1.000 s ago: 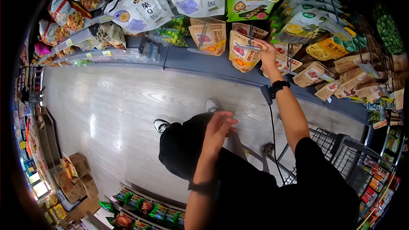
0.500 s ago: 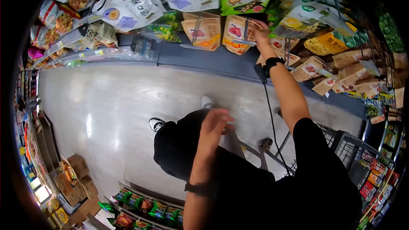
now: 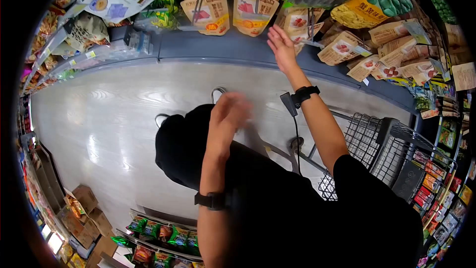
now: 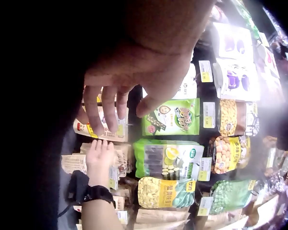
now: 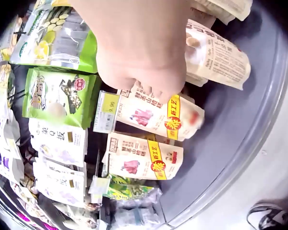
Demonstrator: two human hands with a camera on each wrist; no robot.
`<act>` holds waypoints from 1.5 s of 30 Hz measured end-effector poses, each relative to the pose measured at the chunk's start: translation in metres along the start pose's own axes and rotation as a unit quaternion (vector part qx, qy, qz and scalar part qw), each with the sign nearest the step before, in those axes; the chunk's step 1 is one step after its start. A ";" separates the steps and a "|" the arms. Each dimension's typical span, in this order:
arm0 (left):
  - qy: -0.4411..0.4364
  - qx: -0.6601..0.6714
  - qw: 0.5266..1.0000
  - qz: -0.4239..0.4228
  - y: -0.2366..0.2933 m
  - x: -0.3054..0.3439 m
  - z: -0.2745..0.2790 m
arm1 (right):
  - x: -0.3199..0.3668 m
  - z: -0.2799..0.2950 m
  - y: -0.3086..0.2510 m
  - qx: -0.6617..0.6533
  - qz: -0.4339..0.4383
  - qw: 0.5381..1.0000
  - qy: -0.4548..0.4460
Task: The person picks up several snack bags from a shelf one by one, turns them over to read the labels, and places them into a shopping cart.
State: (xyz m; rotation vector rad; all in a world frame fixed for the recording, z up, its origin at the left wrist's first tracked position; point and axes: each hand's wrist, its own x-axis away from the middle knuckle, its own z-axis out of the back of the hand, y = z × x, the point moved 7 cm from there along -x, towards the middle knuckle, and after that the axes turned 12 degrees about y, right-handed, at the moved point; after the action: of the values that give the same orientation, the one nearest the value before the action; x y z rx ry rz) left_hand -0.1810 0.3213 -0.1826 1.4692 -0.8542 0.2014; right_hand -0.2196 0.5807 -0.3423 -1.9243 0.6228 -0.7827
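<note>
Right hand [image 3: 283, 50], fingers outstretched, near beige pouches [image 3: 255, 19] at a grey shelf [image 3: 233, 53]; left hand [image 3: 225, 121], fingers loosely apart, before black clothing [image 3: 183, 146]

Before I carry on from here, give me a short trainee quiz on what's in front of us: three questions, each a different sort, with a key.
1. Multiple choice: in the right wrist view, what colour is the strip across the lower tan snack pouch?
A blue
B yellow
C purple

2. True or false: the right hand is gripping a pouch.

3. Fill in: on the right of the head view stands a wire-mesh ______.

Key:
1. B, with red on it.
2. False; in the head view its fingers are extended and it holds nothing.
3. Shopping cart.
</note>
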 end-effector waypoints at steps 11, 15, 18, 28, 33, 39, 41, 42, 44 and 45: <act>0.014 -0.011 1.000 0.011 -0.002 0.005 0.004 | 0.057 0.103 -0.143 0.215 0.262 0.905 0.258; 0.010 0.001 1.000 0.008 -0.002 0.005 0.010 | -0.006 0.112 -0.149 0.498 0.339 0.776 0.186; 0.001 0.031 1.000 -0.006 -0.001 0.003 0.016 | -0.035 0.102 -0.141 0.607 0.321 0.723 0.078; -0.040 0.075 0.996 -0.019 0.004 0.002 0.013 | -0.076 0.053 -0.125 0.704 0.350 0.611 -0.090; -0.038 0.089 0.995 0.016 0.008 0.003 0.017 | -0.110 0.071 -0.125 0.790 0.243 0.563 0.014; -0.052 0.055 0.997 0.008 0.009 -0.001 0.015 | -0.135 0.083 -0.119 0.799 0.172 0.576 0.003; -0.054 0.058 0.996 0.028 0.009 -0.002 0.014 | -0.145 0.090 -0.122 0.807 0.151 0.570 0.038; -0.053 0.058 0.996 0.028 0.009 -0.002 0.014 | -0.152 0.093 -0.124 0.810 0.141 0.567 0.055; -0.046 0.040 0.998 0.020 0.008 -0.002 0.014 | -0.164 0.093 -0.121 0.814 0.115 0.568 0.047; -0.046 0.041 0.998 0.021 0.008 -0.002 0.014 | -0.169 0.096 -0.118 0.818 0.089 0.567 0.039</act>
State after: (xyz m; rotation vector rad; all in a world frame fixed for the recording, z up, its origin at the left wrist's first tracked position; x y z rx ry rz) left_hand -0.1927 0.3105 -0.1791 1.5475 -0.9621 0.2045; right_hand -0.2500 0.8046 -0.3151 -0.0566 -0.0590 -0.7746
